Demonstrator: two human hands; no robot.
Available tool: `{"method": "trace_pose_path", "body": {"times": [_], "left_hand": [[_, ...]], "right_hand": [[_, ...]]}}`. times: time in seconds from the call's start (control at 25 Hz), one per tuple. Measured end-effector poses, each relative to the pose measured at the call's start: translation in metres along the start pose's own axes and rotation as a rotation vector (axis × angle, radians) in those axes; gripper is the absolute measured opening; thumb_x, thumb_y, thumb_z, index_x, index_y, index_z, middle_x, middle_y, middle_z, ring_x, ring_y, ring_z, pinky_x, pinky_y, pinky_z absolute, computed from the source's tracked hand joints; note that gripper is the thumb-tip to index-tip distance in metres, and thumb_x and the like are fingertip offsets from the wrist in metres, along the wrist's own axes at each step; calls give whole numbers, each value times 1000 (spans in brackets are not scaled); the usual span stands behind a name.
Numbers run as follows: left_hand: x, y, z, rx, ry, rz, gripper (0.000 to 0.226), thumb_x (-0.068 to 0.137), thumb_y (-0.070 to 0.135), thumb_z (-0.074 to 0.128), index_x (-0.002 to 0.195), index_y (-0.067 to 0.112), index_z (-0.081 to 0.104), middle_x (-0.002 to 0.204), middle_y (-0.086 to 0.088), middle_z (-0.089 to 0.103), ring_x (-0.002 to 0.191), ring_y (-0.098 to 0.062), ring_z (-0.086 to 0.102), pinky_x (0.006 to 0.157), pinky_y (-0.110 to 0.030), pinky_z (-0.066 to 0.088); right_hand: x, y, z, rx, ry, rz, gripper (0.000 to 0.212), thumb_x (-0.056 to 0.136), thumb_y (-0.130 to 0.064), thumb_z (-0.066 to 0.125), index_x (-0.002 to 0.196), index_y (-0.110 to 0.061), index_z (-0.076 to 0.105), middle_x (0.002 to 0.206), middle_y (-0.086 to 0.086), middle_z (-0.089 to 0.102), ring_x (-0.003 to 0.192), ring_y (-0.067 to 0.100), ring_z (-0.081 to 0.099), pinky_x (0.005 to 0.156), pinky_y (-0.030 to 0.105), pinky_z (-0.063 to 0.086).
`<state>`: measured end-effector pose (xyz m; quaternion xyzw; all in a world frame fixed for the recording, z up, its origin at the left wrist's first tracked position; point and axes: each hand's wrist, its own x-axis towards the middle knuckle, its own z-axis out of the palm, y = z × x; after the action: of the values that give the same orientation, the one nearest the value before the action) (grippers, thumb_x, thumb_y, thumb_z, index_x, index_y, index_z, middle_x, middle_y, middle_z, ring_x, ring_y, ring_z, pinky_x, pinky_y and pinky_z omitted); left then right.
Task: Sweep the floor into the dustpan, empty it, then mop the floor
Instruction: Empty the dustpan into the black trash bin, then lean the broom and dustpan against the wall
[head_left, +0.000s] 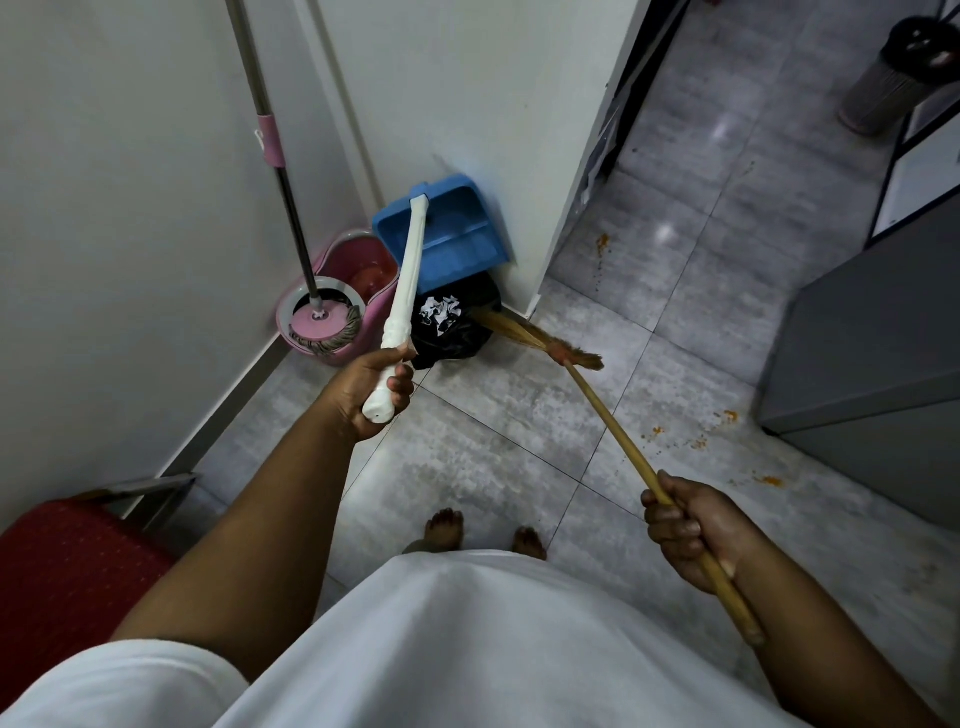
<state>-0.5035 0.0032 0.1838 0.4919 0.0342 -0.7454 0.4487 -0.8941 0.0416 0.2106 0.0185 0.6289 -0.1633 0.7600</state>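
Hands both grip: left hand (371, 387) wraps the blue dustpan's (447, 234) white handle above a black bag (457, 332); right hand (685, 530) clenches the broom (618, 431), bristles on the floor (493, 457) beside the bag.

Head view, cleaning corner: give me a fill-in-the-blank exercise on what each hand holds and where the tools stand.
1. The left hand grips the white handle of the ____ dustpan.
2. The right hand grips the wooden stick of the ____.
3. The mop stands in the ____ bucket.
4. Orange crumbs lie on the ____.

Missing words: blue; broom; pink; floor
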Motion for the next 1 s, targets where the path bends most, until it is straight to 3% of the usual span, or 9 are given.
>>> {"method": "trace_pose_path", "body": {"times": [0.32,0.6,1.0], "left_hand": [[-27,6,13,-27,3,2,14,99,17,45,86,13,50,55,4,46,36,-1,42,32,-11,33],[-43,-4,47,84,-7,-7,13,99,13,44,87,12,48,55,3,45,35,-2,40,33,-11,34],[-22,-52,91,237,-64,-194,15,98,13,44,84,12,48,56,2,44,35,-4,41,33,-12,35]], "right_hand": [[-3,0,-3,-5,-27,-15,38,103,-35,39,78,-8,48,47,-3,33,26,5,28,23,13,22],[-14,8,-23,40,-26,-48,38,102,-36,39,79,-8,48,47,-3,33,25,5,28,22,14,22],[-39,67,-82,277,48,-96,38,102,-35,37,77,-8,48,46,-3,32,25,5,28,22,13,21]]}}
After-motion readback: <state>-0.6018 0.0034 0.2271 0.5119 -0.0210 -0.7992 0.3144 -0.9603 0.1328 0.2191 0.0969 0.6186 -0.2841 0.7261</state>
